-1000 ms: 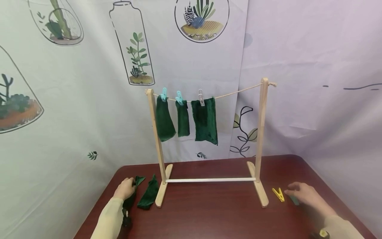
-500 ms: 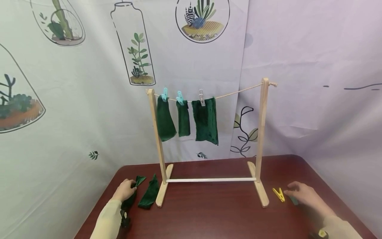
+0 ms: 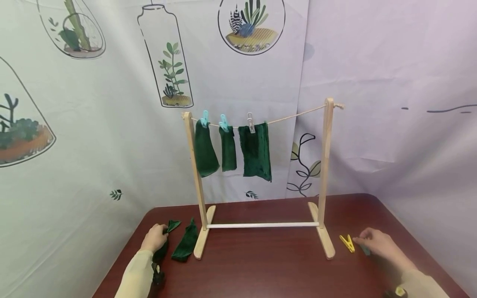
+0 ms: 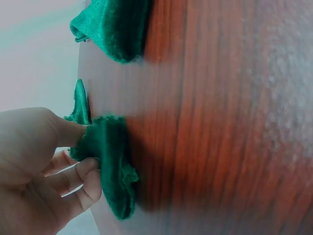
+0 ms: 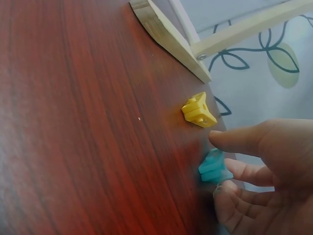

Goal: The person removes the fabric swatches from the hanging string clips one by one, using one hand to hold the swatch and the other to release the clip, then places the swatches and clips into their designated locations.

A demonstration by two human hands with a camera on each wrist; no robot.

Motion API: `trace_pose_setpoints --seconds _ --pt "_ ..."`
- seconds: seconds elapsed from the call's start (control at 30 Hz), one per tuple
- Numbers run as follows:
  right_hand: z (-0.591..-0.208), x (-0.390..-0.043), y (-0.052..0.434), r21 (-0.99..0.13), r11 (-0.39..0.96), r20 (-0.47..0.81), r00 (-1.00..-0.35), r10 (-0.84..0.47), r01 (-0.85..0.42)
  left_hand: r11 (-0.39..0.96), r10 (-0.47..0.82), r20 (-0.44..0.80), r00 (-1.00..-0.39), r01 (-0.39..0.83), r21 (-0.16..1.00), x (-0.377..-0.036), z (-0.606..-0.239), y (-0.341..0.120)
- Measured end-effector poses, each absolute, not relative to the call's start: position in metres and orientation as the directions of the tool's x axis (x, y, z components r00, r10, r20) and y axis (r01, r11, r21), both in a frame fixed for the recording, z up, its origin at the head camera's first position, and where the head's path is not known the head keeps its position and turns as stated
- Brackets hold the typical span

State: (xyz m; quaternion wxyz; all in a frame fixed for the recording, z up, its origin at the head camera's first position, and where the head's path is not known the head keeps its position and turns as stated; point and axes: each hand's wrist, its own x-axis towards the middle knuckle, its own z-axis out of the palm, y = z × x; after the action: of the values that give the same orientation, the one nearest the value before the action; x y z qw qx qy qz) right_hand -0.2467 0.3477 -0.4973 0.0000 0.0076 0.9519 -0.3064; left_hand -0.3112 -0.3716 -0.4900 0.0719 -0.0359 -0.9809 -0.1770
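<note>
Looking up at the pale wall cloth [image 3: 372, 140], I see printed glass vessels. A tall bottle [image 3: 164, 33], at eleven o'clock in the head view, holds a leafy stem over yellow-brown soil; a rounded bowl [image 3: 251, 39] at twelve holds spiky plants; a teardrop vessel [image 3: 78, 37] sits at ten, and a vessel cut off by the edge [image 3: 24, 136] at nine, both with plants inside.

Below them spreads a dark red-brown table [image 3: 257, 265] with visible grain. On it stands a wooden stand [image 3: 326, 161], a white rod [image 3: 262, 225] running low between its feet. A cord [image 3: 292, 118] joins the post tops; toward its nine o'clock end hang three green cloths [image 3: 255, 153], under two light blue pegs [image 3: 223, 123] and a clear peg [image 3: 251, 123]. At seven, a loose green piece [image 3: 186, 243] lies beside the stand's foot.

The person's left hand [image 3: 154, 238], cream-sleeved, is between seven and eight, thumb and fingers pinching a crumpled green cloth [image 4: 112, 166] close to the tabletop. At four, the right hand [image 3: 378, 244] has its thumb stretched forward and its other fingers loosely bent about a teal peg [image 5: 214, 169]; I cannot tell whether they squeeze it. Just off the thumb tip, toward the stand, lies a yellow peg [image 5: 199, 111].
</note>
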Motion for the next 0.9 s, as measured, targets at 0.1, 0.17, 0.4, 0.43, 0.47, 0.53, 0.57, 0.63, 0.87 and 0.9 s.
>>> trace_pose_setpoints --seconds 0.1,0.17,0.4,0.43,0.47,0.53,0.57,0.63,0.87,0.9 --pt "-0.496 -0.247 0.348 -0.581 0.814 -0.01 -1.0 0.016 0.019 0.935 0.033 0.15 -0.988 0.083 0.343 -0.31 -0.49 -0.371" --pt "-0.496 -0.247 0.349 -0.591 0.807 -0.013 -1.0 0.017 0.021 0.934 0.027 0.15 -0.988 0.079 0.348 -0.309 -0.489 -0.371" --pt "-0.494 -0.247 0.36 -0.605 0.796 -0.041 -0.999 0.014 0.036 0.915 0.048 0.195 -0.98 0.121 0.385 -0.302 -0.481 -0.373" --pt "-0.494 -0.246 0.363 -0.606 0.794 -0.047 -0.999 0.005 0.033 0.912 0.05 0.204 -0.978 0.128 0.39 -0.301 -0.48 -0.373" --pt "-0.493 -0.246 0.365 -0.611 0.79 -0.056 -0.998 0.002 0.036 0.909 0.052 0.215 -0.975 0.136 0.395 -0.3 -0.478 -0.374" --pt "-0.49 -0.245 0.368 -0.628 0.778 -0.068 -0.998 -0.006 0.038 0.906 0.054 0.238 -0.97 0.148 0.398 -0.299 -0.473 -0.374" --pt "-0.488 -0.245 0.369 -0.641 0.767 -0.069 -0.998 -0.013 0.034 0.905 0.056 0.248 -0.967 0.154 0.396 -0.298 -0.471 -0.374" --pt "-0.483 -0.245 0.372 -0.66 0.751 -0.071 -0.997 -0.023 0.029 0.903 0.064 0.262 -0.963 0.168 0.395 -0.297 -0.464 -0.372" --pt "-0.461 -0.242 0.376 -0.666 0.745 0.0 -0.999 -0.053 -0.039 0.898 0.092 0.311 -0.946 0.213 0.384 -0.293 -0.435 -0.361" --pt "-0.457 -0.242 0.376 -0.665 0.745 0.015 -0.998 -0.056 -0.052 0.897 0.091 0.317 -0.944 0.216 0.385 -0.292 -0.431 -0.359"
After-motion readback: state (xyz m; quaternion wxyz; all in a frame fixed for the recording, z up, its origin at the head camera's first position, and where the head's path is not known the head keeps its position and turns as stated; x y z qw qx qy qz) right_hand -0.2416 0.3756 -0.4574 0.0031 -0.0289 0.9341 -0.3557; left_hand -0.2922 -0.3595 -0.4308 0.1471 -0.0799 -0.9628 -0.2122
